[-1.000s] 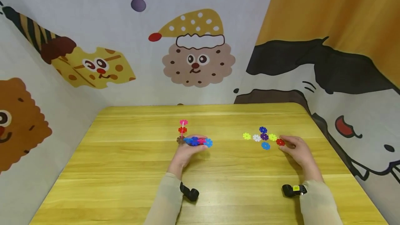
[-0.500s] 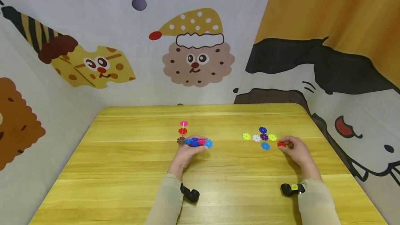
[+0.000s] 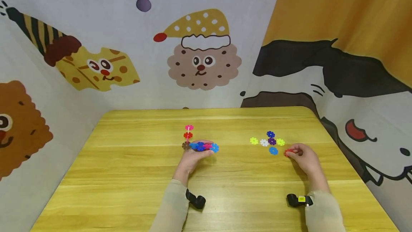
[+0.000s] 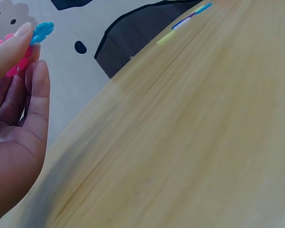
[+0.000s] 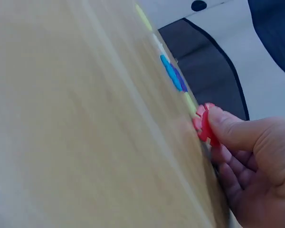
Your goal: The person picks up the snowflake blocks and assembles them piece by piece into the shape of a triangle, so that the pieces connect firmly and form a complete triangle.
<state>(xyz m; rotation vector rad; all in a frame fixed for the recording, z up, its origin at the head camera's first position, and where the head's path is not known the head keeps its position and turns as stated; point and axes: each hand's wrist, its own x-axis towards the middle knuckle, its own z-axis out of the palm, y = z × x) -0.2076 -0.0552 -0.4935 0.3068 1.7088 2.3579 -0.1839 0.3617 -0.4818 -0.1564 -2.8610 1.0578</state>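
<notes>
My left hand (image 3: 190, 161) holds a joined chain of plastic snowflake discs (image 3: 200, 146) just above the table. Brown, blue and pink discs run along it, and red and pink ones stick up from its left end. In the left wrist view, thumb and fingers pinch a pink disc (image 4: 23, 62) beside a light blue disc (image 4: 42, 32). My right hand (image 3: 305, 159) pinches a single red snowflake disc (image 3: 287, 153) between thumb and fingers. The right wrist view has this red disc (image 5: 203, 124) tilted up, partly covered by the thumb.
Several loose discs lie flat left of my right hand: yellow-green (image 3: 280, 141), purple (image 3: 271, 141), dark blue (image 3: 270, 134), light blue (image 3: 273, 150), white (image 3: 264, 142) and another yellow-green. A printed curtain (image 3: 128, 17) stands behind the wooden table (image 3: 225, 196).
My right hand has lifted the red disc from beside the yellow-green one and drawn it slightly toward me, tilting it. The left hand and its chain stay almost still.
</notes>
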